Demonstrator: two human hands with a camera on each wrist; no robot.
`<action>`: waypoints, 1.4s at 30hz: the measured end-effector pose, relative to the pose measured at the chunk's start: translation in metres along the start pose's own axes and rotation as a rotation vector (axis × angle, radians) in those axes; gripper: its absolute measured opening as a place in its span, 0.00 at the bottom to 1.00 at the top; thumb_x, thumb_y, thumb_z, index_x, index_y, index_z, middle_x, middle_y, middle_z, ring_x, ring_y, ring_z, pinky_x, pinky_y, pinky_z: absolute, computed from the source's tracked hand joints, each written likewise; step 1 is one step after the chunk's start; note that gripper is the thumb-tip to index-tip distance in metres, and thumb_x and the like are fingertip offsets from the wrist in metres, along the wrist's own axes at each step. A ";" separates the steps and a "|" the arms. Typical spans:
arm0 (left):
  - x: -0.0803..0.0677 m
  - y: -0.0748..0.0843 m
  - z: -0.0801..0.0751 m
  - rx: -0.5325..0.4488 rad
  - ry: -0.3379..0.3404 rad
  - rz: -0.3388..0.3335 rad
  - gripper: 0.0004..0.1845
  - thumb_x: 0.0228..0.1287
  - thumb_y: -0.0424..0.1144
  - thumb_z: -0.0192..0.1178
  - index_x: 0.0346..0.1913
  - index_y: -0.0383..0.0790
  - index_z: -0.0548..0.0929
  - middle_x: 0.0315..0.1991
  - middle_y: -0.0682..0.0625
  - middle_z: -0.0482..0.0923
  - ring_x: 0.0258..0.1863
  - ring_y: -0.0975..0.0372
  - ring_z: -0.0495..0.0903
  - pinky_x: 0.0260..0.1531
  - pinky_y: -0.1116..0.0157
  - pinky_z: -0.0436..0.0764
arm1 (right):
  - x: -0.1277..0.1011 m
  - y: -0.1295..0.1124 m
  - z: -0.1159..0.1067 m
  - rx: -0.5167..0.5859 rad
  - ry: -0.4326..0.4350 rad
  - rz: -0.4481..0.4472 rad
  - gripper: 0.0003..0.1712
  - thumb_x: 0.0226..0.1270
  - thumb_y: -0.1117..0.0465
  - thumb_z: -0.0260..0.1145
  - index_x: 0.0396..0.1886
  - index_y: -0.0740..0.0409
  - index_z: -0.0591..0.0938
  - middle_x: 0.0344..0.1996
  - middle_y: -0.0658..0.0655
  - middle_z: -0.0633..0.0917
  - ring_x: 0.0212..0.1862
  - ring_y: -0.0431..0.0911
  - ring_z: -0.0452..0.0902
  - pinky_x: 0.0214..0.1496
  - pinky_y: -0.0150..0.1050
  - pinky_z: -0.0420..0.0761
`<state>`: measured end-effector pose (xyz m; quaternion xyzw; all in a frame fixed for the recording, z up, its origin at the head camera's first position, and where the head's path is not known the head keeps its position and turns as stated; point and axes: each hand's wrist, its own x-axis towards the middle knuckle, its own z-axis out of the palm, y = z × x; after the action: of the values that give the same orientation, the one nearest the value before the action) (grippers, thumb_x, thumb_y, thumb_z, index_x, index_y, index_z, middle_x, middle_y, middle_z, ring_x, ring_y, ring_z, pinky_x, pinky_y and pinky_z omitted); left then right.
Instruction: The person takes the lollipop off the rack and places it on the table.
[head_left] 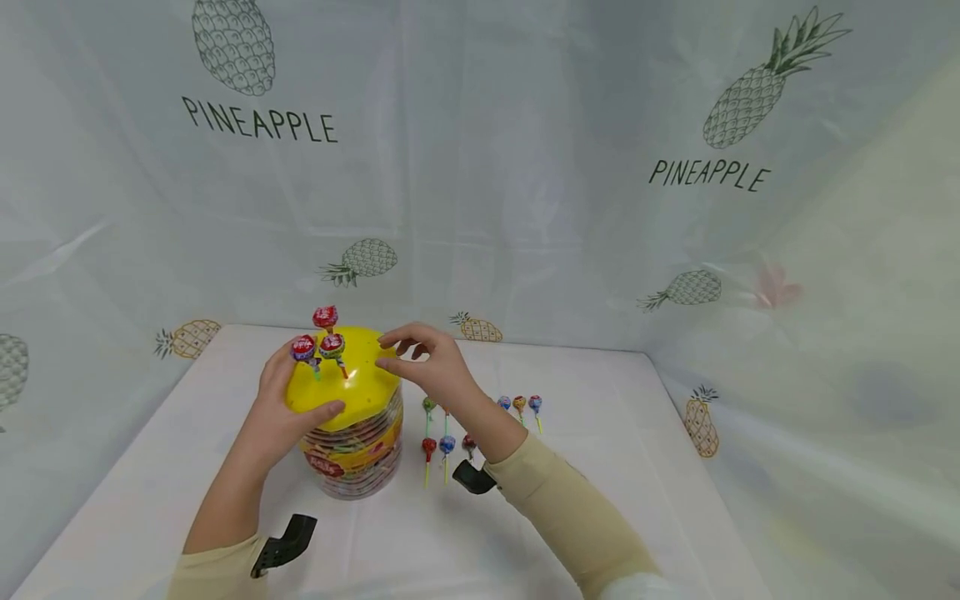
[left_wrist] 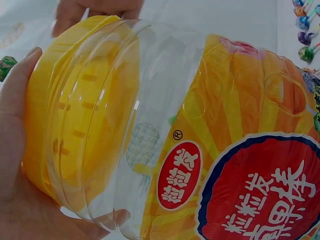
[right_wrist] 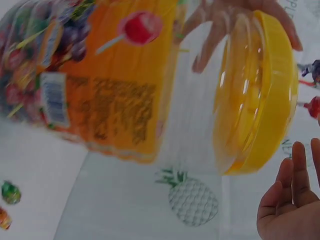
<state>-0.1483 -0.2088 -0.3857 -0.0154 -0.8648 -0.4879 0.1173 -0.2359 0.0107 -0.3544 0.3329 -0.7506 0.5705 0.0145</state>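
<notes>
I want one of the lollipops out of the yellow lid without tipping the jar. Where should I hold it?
Pinch the wrapped head of the top lollipop from above: it stands upright in the yellow lid, stick end down. The left hand grips the lid's rim; the right hand hovers open beside it.
</notes>
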 end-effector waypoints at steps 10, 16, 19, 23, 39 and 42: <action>0.001 -0.002 0.001 -0.010 0.005 0.042 0.49 0.59 0.44 0.70 0.77 0.39 0.51 0.75 0.37 0.36 0.63 0.37 0.60 0.55 0.42 0.73 | 0.011 -0.019 0.024 0.132 -0.047 -0.140 0.16 0.65 0.63 0.69 0.52 0.58 0.84 0.48 0.48 0.84 0.48 0.38 0.76 0.55 0.36 0.78; 0.002 -0.003 0.003 -0.003 0.006 0.053 0.48 0.59 0.43 0.70 0.76 0.38 0.52 0.75 0.36 0.37 0.63 0.37 0.60 0.55 0.41 0.72 | 0.010 -0.022 0.031 0.192 -0.059 -0.146 0.16 0.67 0.65 0.66 0.54 0.59 0.83 0.48 0.48 0.83 0.50 0.39 0.76 0.55 0.37 0.79; 0.001 -0.003 0.002 0.000 0.006 0.049 0.48 0.59 0.42 0.70 0.76 0.37 0.52 0.75 0.36 0.37 0.63 0.37 0.59 0.55 0.42 0.72 | 0.010 -0.024 0.033 0.204 -0.065 -0.153 0.15 0.69 0.66 0.64 0.54 0.61 0.83 0.48 0.50 0.83 0.49 0.39 0.77 0.55 0.36 0.80; 0.001 -0.003 0.002 -0.004 0.012 0.053 0.48 0.59 0.42 0.70 0.76 0.37 0.53 0.75 0.36 0.38 0.63 0.37 0.60 0.55 0.42 0.73 | 0.010 -0.025 0.034 0.246 -0.040 -0.156 0.15 0.70 0.66 0.62 0.54 0.63 0.82 0.50 0.54 0.83 0.50 0.41 0.78 0.56 0.37 0.80; 0.001 0.003 -0.002 0.013 0.002 -0.024 0.53 0.57 0.44 0.71 0.77 0.38 0.47 0.76 0.37 0.33 0.65 0.35 0.54 0.57 0.38 0.68 | 0.000 0.011 0.005 0.645 0.081 -0.098 0.16 0.75 0.65 0.56 0.57 0.65 0.79 0.53 0.58 0.81 0.43 0.47 0.85 0.54 0.47 0.81; 0.001 0.002 -0.002 0.011 0.003 -0.027 0.53 0.56 0.44 0.71 0.77 0.39 0.47 0.76 0.37 0.33 0.65 0.34 0.54 0.57 0.38 0.69 | -0.007 0.021 0.000 0.693 0.085 -0.075 0.14 0.74 0.65 0.56 0.54 0.59 0.83 0.52 0.58 0.81 0.44 0.47 0.84 0.55 0.46 0.80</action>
<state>-0.1487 -0.2096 -0.3828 -0.0023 -0.8673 -0.4849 0.1121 -0.2411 0.0171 -0.3753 0.3216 -0.4985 0.8037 -0.0471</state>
